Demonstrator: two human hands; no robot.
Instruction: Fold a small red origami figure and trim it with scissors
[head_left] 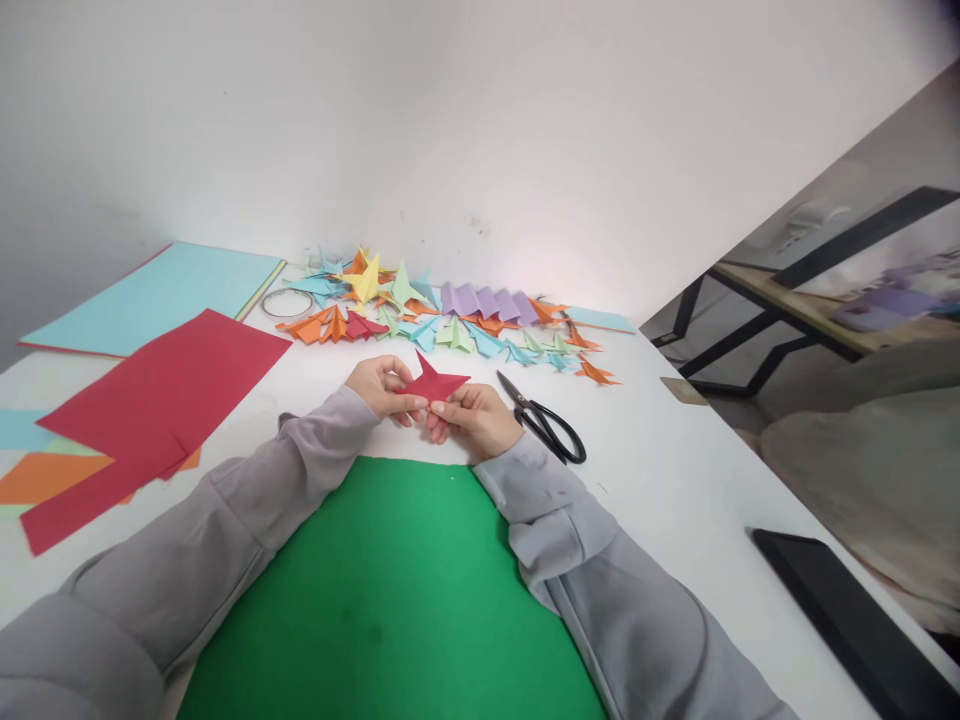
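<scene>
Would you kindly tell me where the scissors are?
In the head view, the scissors lie on the white table, just right of the right hand.

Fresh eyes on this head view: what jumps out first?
Probably the big green sheet at bottom center, lying between the two gray sleeves. Just beyond it, the left hand and right hand hold a pointed red folded paper. Behind them, a colorful spread of folded paper pieces lies near the wall.
</scene>
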